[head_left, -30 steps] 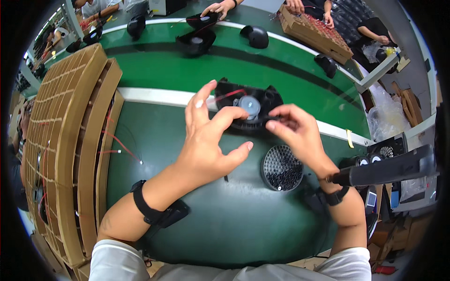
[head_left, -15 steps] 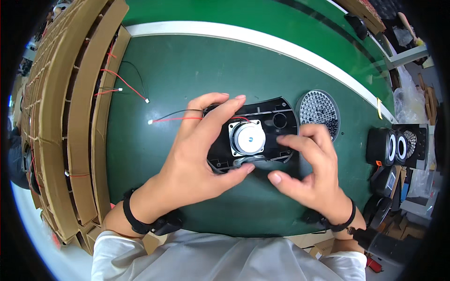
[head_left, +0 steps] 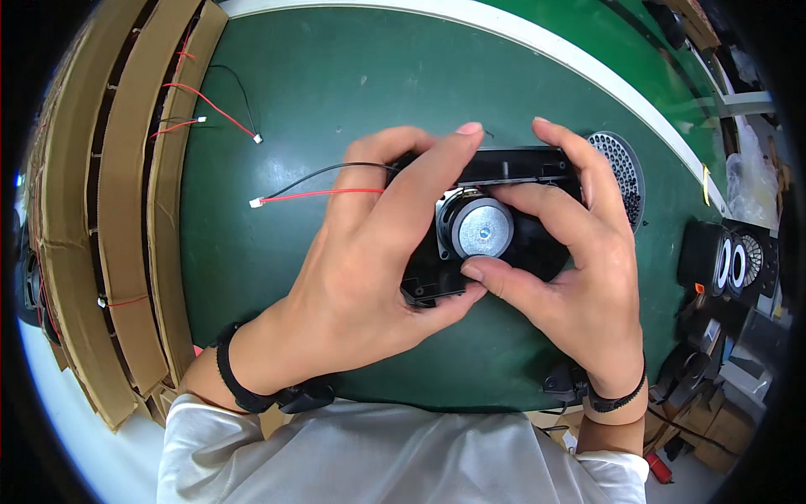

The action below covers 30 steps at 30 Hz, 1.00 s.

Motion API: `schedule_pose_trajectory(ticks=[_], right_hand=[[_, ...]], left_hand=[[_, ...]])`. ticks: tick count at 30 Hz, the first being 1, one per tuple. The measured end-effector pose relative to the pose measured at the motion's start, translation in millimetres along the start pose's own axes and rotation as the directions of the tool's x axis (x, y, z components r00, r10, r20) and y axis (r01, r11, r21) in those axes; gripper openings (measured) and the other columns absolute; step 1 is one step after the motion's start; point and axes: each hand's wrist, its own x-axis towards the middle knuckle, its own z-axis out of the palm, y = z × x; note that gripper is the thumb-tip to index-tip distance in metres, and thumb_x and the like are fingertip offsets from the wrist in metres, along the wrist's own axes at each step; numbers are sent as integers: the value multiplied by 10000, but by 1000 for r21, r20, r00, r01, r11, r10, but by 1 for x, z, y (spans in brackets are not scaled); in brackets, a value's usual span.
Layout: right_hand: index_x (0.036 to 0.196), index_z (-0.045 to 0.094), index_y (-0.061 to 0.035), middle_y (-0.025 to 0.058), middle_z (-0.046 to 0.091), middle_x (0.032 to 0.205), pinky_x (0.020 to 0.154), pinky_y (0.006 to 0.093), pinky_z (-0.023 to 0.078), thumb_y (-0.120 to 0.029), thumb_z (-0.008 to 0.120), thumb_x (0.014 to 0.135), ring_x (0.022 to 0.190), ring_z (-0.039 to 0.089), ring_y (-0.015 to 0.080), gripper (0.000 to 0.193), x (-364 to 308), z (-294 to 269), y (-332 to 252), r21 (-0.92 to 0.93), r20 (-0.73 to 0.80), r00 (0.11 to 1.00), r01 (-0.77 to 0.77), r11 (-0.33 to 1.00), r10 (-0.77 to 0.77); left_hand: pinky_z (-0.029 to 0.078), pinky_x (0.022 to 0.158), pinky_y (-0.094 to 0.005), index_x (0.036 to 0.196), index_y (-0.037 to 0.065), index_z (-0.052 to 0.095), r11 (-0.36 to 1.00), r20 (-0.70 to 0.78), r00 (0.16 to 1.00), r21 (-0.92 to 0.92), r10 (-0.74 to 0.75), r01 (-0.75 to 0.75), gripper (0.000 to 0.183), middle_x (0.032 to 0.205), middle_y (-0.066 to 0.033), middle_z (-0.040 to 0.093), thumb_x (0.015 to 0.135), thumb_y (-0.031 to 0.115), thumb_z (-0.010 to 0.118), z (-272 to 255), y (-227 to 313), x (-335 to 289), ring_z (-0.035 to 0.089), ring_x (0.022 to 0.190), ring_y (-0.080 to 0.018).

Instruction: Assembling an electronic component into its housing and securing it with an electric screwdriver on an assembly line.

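Observation:
My left hand (head_left: 357, 244) is closed around the left end of a black plastic speaker housing (head_left: 512, 168), thumb along its near edge and fingers over the far one. Set in the housing is a round speaker driver (head_left: 483, 228) with its silver magnet facing up. My right hand (head_left: 583, 260) grips that driver, the index finger at the magnet's far side and the thumb at its near side; its other fingers reach past the housing's right end. A red and black wire pair (head_left: 315, 194) runs out leftward under my left hand to a small white connector (head_left: 257, 202).
Cardboard trays (head_left: 117, 210) line the left side, with wired connectors (head_left: 258, 139) hanging out over the green table (head_left: 277, 101). Behind my right hand stands a round dish (head_left: 623, 168) of small black pieces. Black speaker units (head_left: 705, 252) are at the right.
My right hand has moved in from beside the housing and closed its thumb and index finger on the driver. The housing has shifted right and tilted.

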Motion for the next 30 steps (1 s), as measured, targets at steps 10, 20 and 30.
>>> schedule_pose_trajectory(ticks=[10,20,30], right_hand=[[989,761,-8,211,556,1380,933,379,521,-145,881,557,1124,634,293,469,0,7,4,37,-50,999,-8,999,10],[1002,766,-21,203,566,1348,935,379,512,-144,881,553,1105,632,289,480,3,7,8,50,-51,998,28,998,-26],[1008,754,-23,199,560,1333,938,383,504,-147,890,572,1127,612,294,473,1,9,8,41,-69,996,50,998,-47]], left_hand=[[388,1041,-416,1437,-4,485,999,18,1000,53,-6,5,935,1442,-109,528,590,126,858,-2,1,-1,461,1238,-329],[374,1053,-423,1439,7,478,999,24,1000,47,1,-2,933,1467,-106,516,598,134,861,-4,0,0,453,1247,-336],[367,1063,-431,1433,-5,479,1000,38,999,17,12,-12,918,1468,-124,509,611,155,855,-5,2,1,447,1251,-343]])
